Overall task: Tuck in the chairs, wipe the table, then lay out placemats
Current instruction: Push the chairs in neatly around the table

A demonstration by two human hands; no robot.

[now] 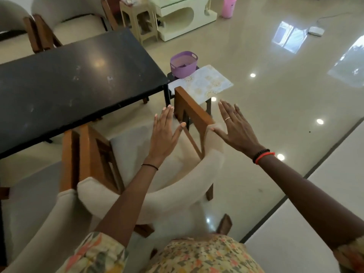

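A cream cushioned chair point(141, 196) with a wooden frame stands below me at the near right corner of the black table point(74, 79), partly pushed in. Both my hands hover over its right wooden armrest point(194, 110). My left hand point(166, 133) is flat with straight fingers above the seat, just left of the armrest. Fingers spread, my right hand point(233, 126) hangs just right of it, its thumb at the cushioned end of the arm. Neither holds anything. A pale patterned placemat point(204, 82) lies on a small stool past the table's end, beside a purple basket point(183, 65).
A second cream chair point(39, 229) stands close on the left, touching the first one. Two more chairs point(65, 18) sit at the table's far side. Farther back are a beige stool point(137, 18), a white low table point(183, 14) and a pink bin point(228, 6). Glossy floor spreads to the right.
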